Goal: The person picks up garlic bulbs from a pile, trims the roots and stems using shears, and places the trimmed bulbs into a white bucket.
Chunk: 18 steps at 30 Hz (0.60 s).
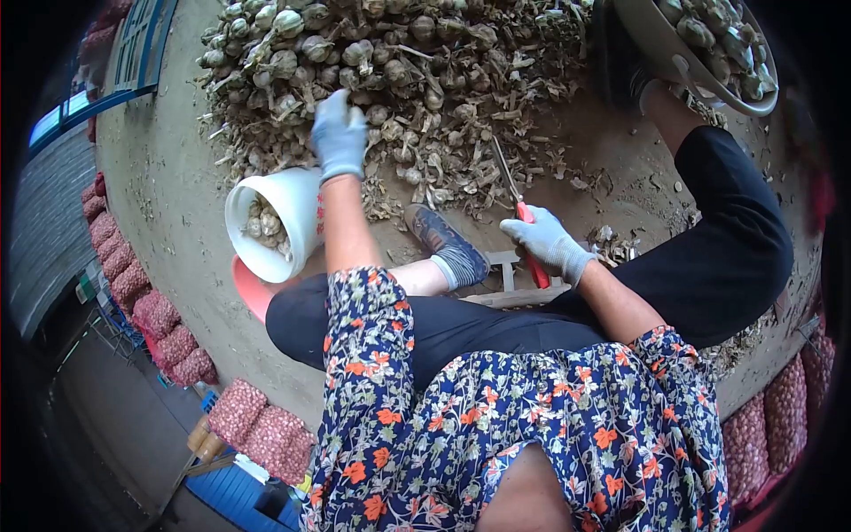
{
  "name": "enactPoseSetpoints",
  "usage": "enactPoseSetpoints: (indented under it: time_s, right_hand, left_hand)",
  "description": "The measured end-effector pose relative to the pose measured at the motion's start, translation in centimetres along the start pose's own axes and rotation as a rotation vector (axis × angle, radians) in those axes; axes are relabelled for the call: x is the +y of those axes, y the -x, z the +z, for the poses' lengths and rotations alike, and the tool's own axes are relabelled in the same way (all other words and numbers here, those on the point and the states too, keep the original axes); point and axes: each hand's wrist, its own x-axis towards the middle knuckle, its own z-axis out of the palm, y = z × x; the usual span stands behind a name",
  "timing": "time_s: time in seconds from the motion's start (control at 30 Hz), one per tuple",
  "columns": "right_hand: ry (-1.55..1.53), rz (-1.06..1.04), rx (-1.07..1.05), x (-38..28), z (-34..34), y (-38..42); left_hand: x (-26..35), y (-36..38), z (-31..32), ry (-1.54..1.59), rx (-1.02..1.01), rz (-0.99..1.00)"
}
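My left hand (339, 137), in a pale grey-blue work glove, is over the near edge of a large heap of garlic bulbs (359, 53). Its fingers point toward the heap with thumb and forefinger apart, and no bulb shows in them. Just below its wrist, a white bucket (301, 217) leans with its mouth toward the left, some garlic bulbs (264, 222) inside. My right hand (545, 239), gloved the same way, is closed around red-handled shears (505, 170) above my lap. Their long metal blades point up toward the heap.
A pail of garlic (769, 105) stands at upper right by my leg. Something red and curved (250, 288) lies below the white bucket. My shoe (439, 239) rests near loose stalks. Pink mesh sacks (266, 434) line the left and lower right. Blue metal framing (133, 93) stands at upper left.
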Motion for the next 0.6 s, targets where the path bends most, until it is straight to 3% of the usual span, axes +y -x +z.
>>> enactPoseSetpoints:
  time_s: [0.07,0.13,0.2,0.3,0.4,0.47,0.6]
  right_hand:
    - [0.056,0.015,0.038,0.4,0.1,-0.2]
    - [0.137,0.071,-0.025,-0.6,-0.4,0.1]
    - [0.219,0.017,0.031,-0.7,0.0,-0.2]
    - [0.291,0.016,0.058,-0.8,-0.5,0.1]
    - [0.432,-0.092,0.149,-1.0,-0.3,-0.3]
    - [0.542,-0.168,0.247,-1.5,-0.7,0.1]
    - [0.784,-0.431,0.451,-2.5,-0.9,1.2]
  left_hand:
    - [1.9,-2.0,5.8,0.009,-0.172,-0.060]
    - [3.7,-4.1,9.2,-0.023,-0.462,-0.279]
    - [4.6,-5.2,11.1,-0.094,-0.430,-0.382]
    - [3.3,-5.4,10.9,0.004,-0.468,-0.384]
    - [3.1,-2.9,7.9,1.167,-0.355,-0.547]
    - [4.4,-0.2,5.0,1.395,-0.402,-0.505]
    - [7.9,4.4,1.2,1.395,-0.362,-0.388]
